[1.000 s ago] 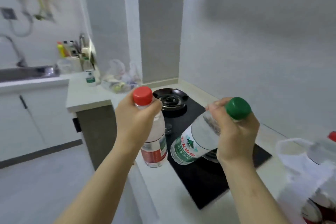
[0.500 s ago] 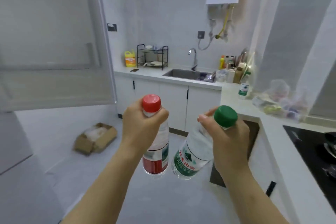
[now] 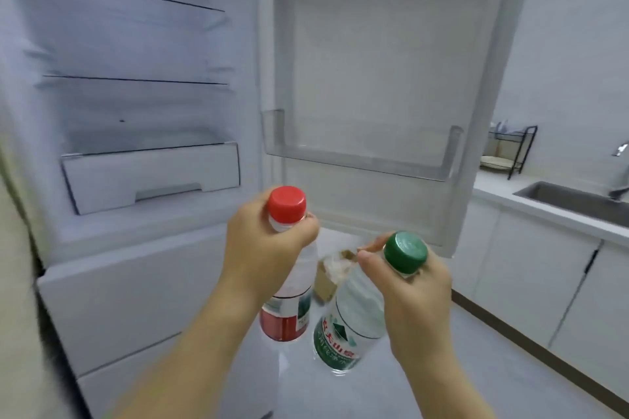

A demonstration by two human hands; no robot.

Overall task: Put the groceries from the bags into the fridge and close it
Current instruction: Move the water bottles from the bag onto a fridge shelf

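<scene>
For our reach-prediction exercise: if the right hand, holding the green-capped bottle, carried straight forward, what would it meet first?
Probably the clear door shelf on the open fridge door, which lies straight beyond the right hand and its green-capped bottle; depth is uncertain.

Right of the open door, a white countertop (image 3: pixel 490 189) carries a recessed steel sink (image 3: pixel 571 202) with a faucet (image 3: pixel 621 170) at its far edge. A black wire dish rack (image 3: pixel 510 150) stands on the counter against the wall. White base cabinets (image 3: pixel 531 282) run below, above a pale floor (image 3: pixel 476 384).
</scene>
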